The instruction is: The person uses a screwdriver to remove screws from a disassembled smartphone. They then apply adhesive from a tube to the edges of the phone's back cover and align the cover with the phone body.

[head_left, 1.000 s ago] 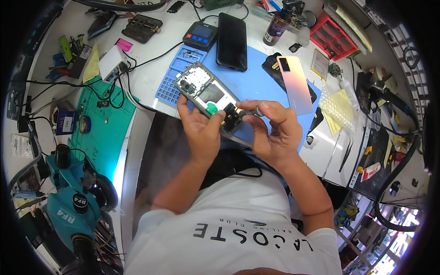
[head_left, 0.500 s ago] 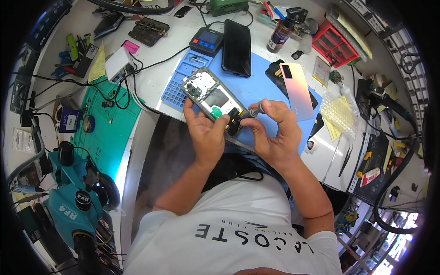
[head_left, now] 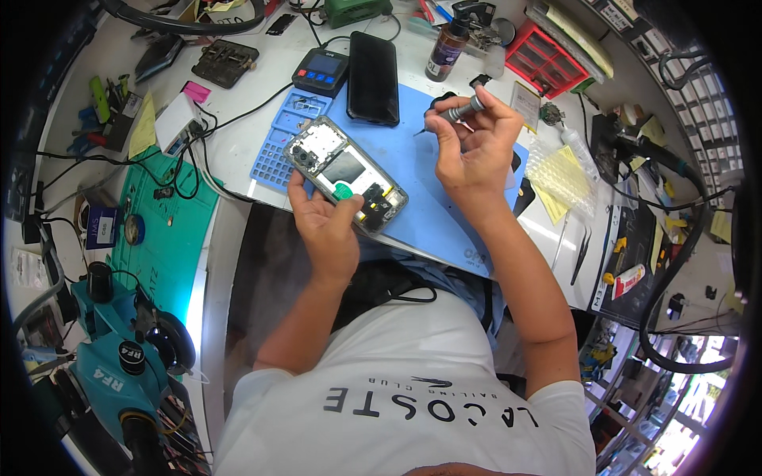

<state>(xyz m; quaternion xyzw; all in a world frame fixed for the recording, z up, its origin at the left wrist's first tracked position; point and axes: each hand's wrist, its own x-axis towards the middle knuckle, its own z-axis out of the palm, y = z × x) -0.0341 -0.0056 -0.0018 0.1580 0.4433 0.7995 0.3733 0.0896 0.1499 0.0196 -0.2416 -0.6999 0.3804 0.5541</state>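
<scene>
Opened phone (head_left: pixel 337 170) in my left fingers (head_left: pixel 298 190), over the blue mat (head_left: pixel 413 178).
They close on its edge and face; my right fingers (head_left: pixel 447 144) pinch a grey screwdriver (head_left: pixel 463 110), raised apart from it. Beyond, a black phone (head_left: pixel 373 79) lies partly on the mat, atop the counter (head_left: pixel 254 79).

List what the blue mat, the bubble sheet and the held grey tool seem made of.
Blue mat: probably silicone, matte, with moulded compartments.
Bubble sheet: clear plastic film, glossy and dimpled.
Grey tool: perhaps metal, from its dull sheen; plastic possible.
</scene>
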